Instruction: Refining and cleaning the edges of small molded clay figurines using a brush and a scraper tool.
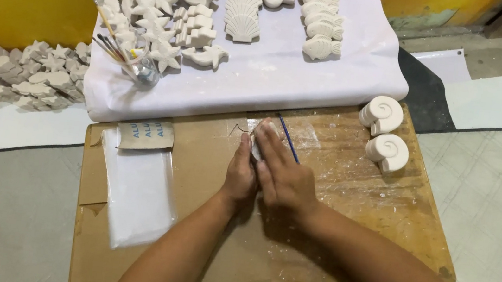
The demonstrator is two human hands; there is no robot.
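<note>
Spreading over the far side, a white sheet (309, 84) carries rows of plaster shapes (177, 17), and nearer lies a wooden board (383, 208) with cardboard (198, 154) and two spiral shells (385, 132). At the board's middle the left hand (240, 175) and right hand (282, 170) close together around a small white piece (256, 148), the right also holding a thin brush (288, 138).

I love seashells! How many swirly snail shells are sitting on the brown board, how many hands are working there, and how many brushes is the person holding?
Snail shells: 2
Hands, left hand and right hand: 2
Brush in the right hand: 1
Total: 5
</note>
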